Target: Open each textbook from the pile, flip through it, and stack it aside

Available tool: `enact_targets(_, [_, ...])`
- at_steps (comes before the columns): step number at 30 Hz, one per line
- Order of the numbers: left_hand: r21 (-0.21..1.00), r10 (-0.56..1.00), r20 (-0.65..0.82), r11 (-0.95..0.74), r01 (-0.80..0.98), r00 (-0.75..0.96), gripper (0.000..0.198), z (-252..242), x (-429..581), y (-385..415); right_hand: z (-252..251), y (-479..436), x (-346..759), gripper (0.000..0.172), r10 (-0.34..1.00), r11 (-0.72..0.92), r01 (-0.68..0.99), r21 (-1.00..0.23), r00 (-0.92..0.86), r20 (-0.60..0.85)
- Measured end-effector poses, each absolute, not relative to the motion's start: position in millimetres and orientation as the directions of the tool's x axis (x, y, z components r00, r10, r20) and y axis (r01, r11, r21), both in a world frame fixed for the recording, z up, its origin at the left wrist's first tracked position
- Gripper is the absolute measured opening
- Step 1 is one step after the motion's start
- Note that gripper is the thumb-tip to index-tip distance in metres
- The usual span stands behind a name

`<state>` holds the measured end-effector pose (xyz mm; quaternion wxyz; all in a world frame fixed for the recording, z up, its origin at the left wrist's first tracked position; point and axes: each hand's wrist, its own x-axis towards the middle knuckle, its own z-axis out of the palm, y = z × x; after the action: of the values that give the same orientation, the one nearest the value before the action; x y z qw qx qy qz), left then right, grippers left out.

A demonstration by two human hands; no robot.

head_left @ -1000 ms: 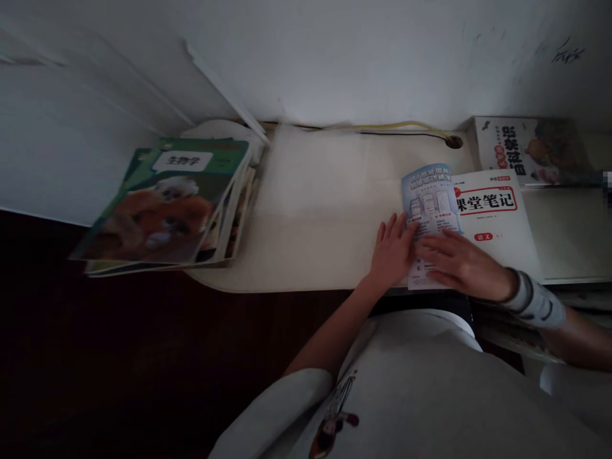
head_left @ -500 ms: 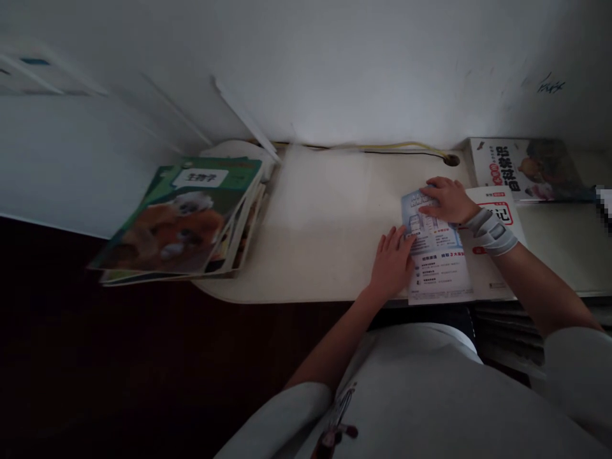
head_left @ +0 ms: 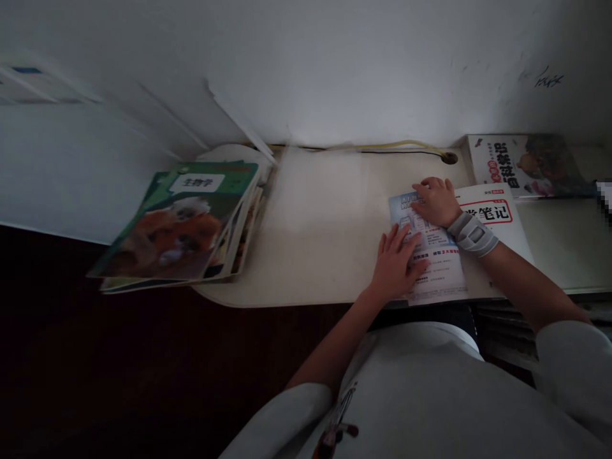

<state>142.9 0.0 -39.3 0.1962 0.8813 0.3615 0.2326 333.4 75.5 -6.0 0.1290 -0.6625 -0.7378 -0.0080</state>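
Observation:
A white booklet (head_left: 519,239) with a red-framed title lies near the front edge of the table. Along its left side is a blue-and-white printed sheet (head_left: 437,280); whether this is its cover or a loose leaf I cannot tell. My left hand (head_left: 396,262) rests on the sheet's left edge, fingers spread. Higher up, my right hand (head_left: 437,201) lies palm down over the sheet and the booklet's left part, its fingers apart and slightly bent. A grey band wraps the right wrist. Neither hand grips anything.
A stack of books (head_left: 176,223), with a green textbook on top, overhangs the table's left end. Another book (head_left: 526,166) lies at the back right. Near the wall, a yellow cable (head_left: 406,143) runs toward a round hole (head_left: 448,158) in the white table (head_left: 310,255).
My right hand has moved left over the sheet, and more of the booklet's title shows. The sheet's upper part has shifted left. My left hand's fingers are more spread and lie further onto it.

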Motion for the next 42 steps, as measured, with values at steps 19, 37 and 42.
enact_targets(19, [0.343, 0.314, 0.309, -0.917, 0.203, 0.898, 0.081, -27, 138, -6, -32, 47, 354, 0.067, 0.988, 0.116, 0.929, -0.352, -0.07, 0.14])
enact_targets(37, [0.049, 0.201, 0.23, -0.98, 0.196, 0.952, 0.054, -15, 164, -49, -16, 50, 340, 0.063, 0.994, 0.04, 0.936, -0.35, -0.002, 0.109])
enact_targets(42, [-0.051, 0.175, 0.261, -0.98, 0.194, 0.949, 0.036, -4, 186, -51, -11, 87, 377, 0.054, 0.985, 0.161, 0.828, -0.537, -0.104, 0.134])
